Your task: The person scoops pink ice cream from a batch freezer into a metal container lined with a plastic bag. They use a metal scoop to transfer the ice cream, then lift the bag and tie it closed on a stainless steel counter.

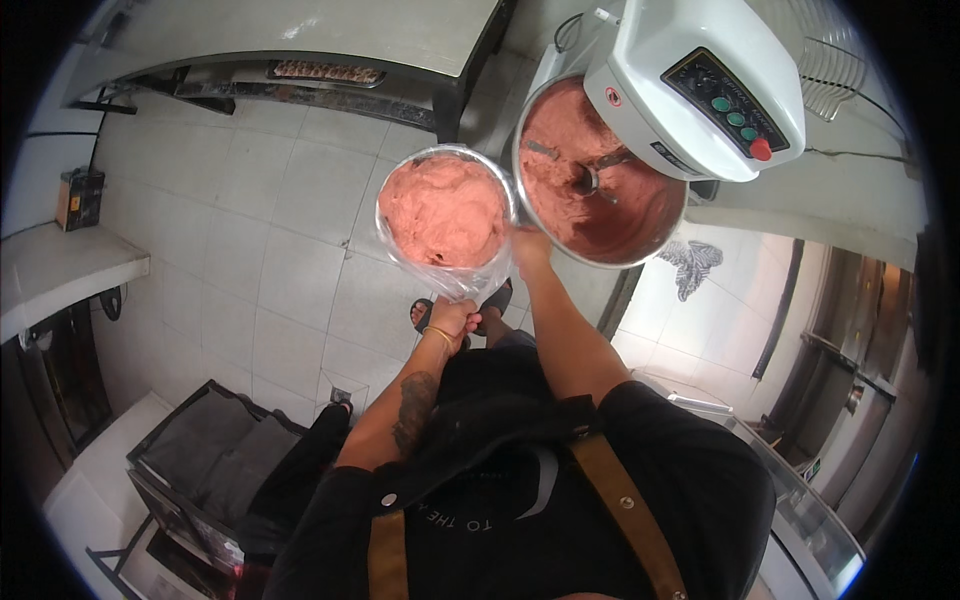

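A round metal bowl full of pink dough stands beside the spiral mixer. Clear plastic film wraps its rim and bunches up on the near side. My left hand grips the gathered film at the near edge. At the bowl's right side, my right hand holds the film near the rim; its fingers are blurred and partly hidden. The mixer bowl touches or nearly touches the smaller bowl and contains more pink dough around a metal centre post.
The white mixer head overhangs its bowl. A metal-topped table has a filled tray beneath it. A black crate stands lower left, beside a person's black-clad leg. Patterned cloth lies at right. The floor is tiled.
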The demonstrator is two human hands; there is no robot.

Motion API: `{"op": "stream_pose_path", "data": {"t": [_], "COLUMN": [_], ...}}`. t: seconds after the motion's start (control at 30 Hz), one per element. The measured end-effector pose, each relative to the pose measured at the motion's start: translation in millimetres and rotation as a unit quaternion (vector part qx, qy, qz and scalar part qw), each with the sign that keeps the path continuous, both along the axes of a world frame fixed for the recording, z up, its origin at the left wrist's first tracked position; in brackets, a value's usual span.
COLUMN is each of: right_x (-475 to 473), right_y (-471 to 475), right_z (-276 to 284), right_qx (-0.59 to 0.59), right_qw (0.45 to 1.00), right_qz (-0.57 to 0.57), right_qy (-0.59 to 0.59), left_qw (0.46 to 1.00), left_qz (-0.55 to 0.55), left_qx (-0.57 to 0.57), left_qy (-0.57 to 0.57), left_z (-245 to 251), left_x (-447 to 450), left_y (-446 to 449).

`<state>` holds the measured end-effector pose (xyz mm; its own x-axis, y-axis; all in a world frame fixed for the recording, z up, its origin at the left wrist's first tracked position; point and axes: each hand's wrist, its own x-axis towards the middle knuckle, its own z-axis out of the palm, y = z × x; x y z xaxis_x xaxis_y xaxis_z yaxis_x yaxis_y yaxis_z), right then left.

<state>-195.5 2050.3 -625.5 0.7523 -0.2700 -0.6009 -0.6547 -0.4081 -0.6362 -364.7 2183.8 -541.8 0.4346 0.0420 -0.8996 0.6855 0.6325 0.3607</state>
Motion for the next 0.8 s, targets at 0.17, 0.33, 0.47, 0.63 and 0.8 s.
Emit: {"op": "stream_pose_path", "data": {"t": [0.17, 0.33, 0.47, 0.63, 0.8], "right_x": [4.0, 27.5, 42.0, 47.3, 34.6], "right_y": [-12.3, -2.3, 23.0, 62.8, 91.6], "right_z": [7.8, 48.2, 83.7, 132.4, 193.2], "right_qx": [0.203, 0.242, 0.374, 0.4, 0.415], "right_qw": [0.974, 0.957, 0.886, 0.9, 0.9], "right_qz": [-0.097, -0.16, -0.272, -0.161, -0.111], "right_qy": [0.002, 0.003, -0.035, -0.064, -0.076], "left_qw": [0.995, 0.989, 0.989, 0.977, 0.969], "left_qz": [0.018, 0.021, -0.023, -0.067, -0.133], "left_qx": [-0.099, -0.146, -0.146, -0.196, -0.201], "left_qy": [-0.011, -0.017, -0.014, -0.054, -0.042], "left_z": [-3.0, -10.8, -25.2, -27.6, -17.3], "left_x": [2.9, -3.8, -5.1, 3.9, 0.1], "left_y": [6.1, 41.0, 83.3, 119.0, 157.9]}}
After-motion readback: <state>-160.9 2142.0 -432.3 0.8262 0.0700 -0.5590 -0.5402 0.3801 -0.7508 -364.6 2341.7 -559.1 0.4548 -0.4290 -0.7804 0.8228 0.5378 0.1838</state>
